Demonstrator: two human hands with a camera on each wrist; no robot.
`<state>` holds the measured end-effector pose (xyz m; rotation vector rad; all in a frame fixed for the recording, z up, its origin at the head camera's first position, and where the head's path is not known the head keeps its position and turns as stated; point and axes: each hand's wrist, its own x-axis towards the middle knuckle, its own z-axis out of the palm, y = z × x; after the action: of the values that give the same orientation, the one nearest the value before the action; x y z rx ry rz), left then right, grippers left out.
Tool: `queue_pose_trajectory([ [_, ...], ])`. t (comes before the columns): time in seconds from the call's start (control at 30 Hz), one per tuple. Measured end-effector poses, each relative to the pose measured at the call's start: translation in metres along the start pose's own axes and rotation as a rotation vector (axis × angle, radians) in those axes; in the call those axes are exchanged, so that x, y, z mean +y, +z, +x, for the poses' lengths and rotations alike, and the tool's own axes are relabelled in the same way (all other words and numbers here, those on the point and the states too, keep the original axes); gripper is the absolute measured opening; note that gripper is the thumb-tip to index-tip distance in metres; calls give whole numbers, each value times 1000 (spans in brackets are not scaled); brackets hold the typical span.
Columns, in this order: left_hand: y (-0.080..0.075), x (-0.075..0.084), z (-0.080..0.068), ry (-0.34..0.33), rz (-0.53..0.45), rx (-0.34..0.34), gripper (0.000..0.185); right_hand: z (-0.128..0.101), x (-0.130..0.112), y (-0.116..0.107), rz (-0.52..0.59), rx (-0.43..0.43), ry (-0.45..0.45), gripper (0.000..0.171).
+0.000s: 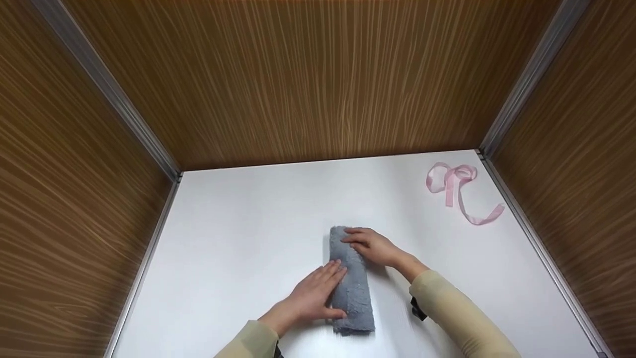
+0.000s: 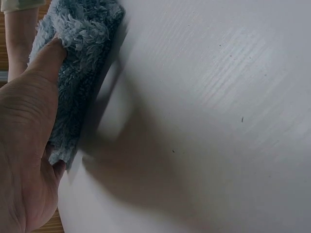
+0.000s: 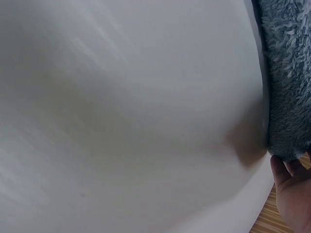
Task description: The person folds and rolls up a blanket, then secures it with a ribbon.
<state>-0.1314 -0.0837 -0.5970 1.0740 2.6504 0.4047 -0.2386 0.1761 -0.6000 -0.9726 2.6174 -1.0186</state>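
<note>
Rolled grey towel (image 1: 350, 281), lying near the middle of the white counter (image 1: 238, 248) under both of your hands. Your left hand (image 1: 314, 296) rests flat along the roll's left flank, fingers (image 1: 334, 273) straight and laid over the pile, thumb (image 1: 332, 313) pressed to the near portion; the left wrist view shows that thumb against the fluffy edge, nothing pinched. Your right hand (image 1: 372, 246) lies on the far end of the roll, fingers (image 1: 354, 237) extended and only lightly bent, touching rather than gripping. The roll's long axis runs away from you, tilted slightly leftward at its far end, so it sits between the two hands: left nearer the near half, right nearer the far end. Well apart, toward the far right corner, lies a loose pink ribbon (image 1: 459, 191). Wood-grain walls (image 1: 318, 84) enclose the counter on three sides. No label, brand or writing is legible on anything.
</note>
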Motion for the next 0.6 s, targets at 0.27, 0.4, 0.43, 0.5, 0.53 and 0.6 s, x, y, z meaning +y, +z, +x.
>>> queue_pose_trajectory([
  [0.27, -3, 1, 0, 12, 8, -10, 109, 0, 0, 0, 16, 6, -8, 31],
  [0.4, -3, 0, -1, 11, 8, -8, 109, 0, 0, 0, 24, 12, -6, 31],
  [0.43, -3, 0, -1, 11, 8, -7, 109, 0, 0, 0, 27, 13, -6, 31],
  [0.5, -3, 0, -1, 10, 7, -7, 109, 0, 0, 0, 30, 15, -7, 31],
  [0.53, -3, 0, -1, 10, 6, -7, 109, 0, 0, 0, 29, 15, -7, 31],
  [0.6, -3, 0, 0, 9, 8, -7, 110, 0, -1, 0, 24, 16, -10, 31],
])
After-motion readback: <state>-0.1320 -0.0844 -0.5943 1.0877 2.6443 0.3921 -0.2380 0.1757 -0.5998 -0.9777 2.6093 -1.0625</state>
